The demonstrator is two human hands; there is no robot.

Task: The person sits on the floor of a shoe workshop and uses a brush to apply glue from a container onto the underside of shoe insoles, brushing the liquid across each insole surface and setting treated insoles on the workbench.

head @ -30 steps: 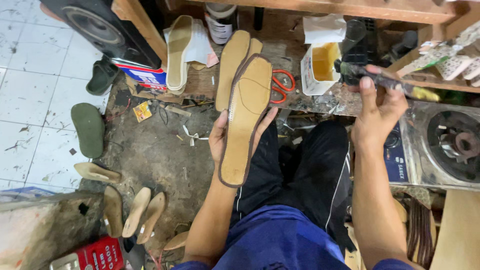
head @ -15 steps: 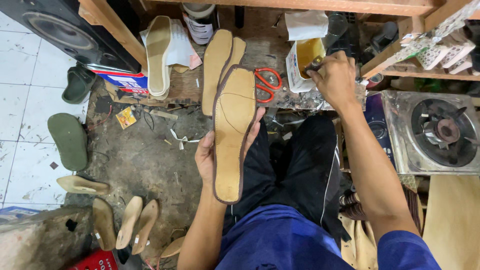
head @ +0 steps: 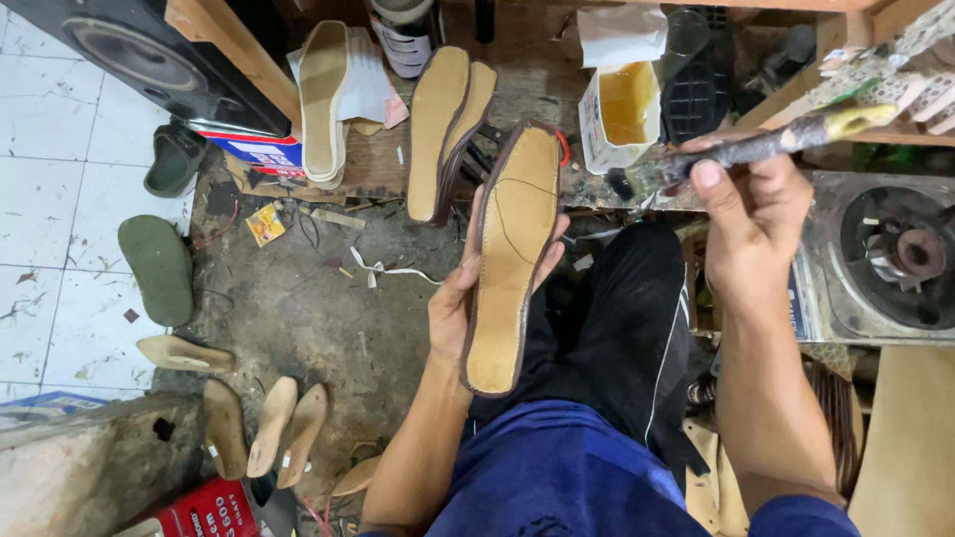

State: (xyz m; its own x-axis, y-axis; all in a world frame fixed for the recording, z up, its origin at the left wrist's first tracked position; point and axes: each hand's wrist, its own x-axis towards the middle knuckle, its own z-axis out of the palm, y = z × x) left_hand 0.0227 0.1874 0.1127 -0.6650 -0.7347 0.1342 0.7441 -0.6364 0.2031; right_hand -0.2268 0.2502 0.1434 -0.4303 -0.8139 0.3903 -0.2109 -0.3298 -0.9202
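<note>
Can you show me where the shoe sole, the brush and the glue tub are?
shoe sole (head: pixel 509 264), head view, middle of its tan face.
brush (head: pixel 741 151), head view, middle of its dark handle.
glue tub (head: pixel 627 104), head view, the yellow glue inside.

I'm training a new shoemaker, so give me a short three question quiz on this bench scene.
1. What does the left hand hold?
2. True or false: the brush in the right hand touches the insole.
3. The open glue container lies: A) left of the insole, B) beyond the brush tip, C) on the tiled floor.

Key: 1. a tan insole with a dark edge; 2. false; 3. B.
</note>
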